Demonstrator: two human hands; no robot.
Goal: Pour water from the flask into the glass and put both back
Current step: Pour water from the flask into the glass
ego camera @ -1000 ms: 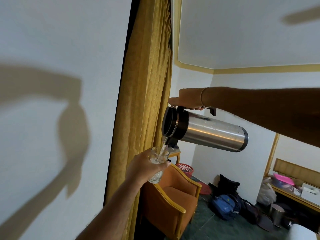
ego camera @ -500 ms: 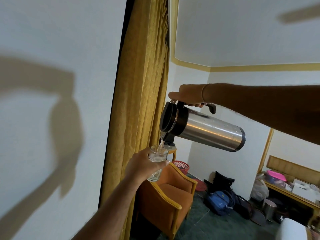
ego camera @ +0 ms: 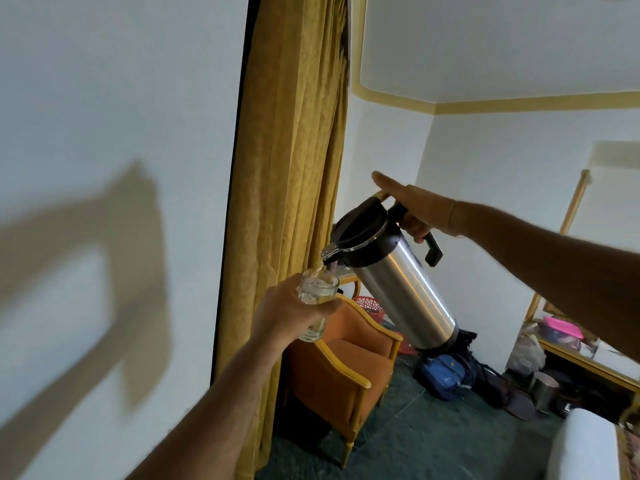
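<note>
My right hand grips the black handle of a steel flask with a black lid, thumb stretched out above the lid. The flask hangs in the air, tilted with its spout down to the left and its base lower right. A thin stream of water runs from the spout into a clear glass. My left hand is wrapped around the glass from the left, holding it upright just under the spout. The glass holds water near its rim.
A gold curtain hangs right behind the glass. Below stand an orange armchair, a red basket and a blue backpack on the green floor. A cluttered low shelf runs along the right wall.
The flask has swung from nearly level to a more upright tilt, base dropping down. My right thumb has lifted off the lid. The glass holds more water.
</note>
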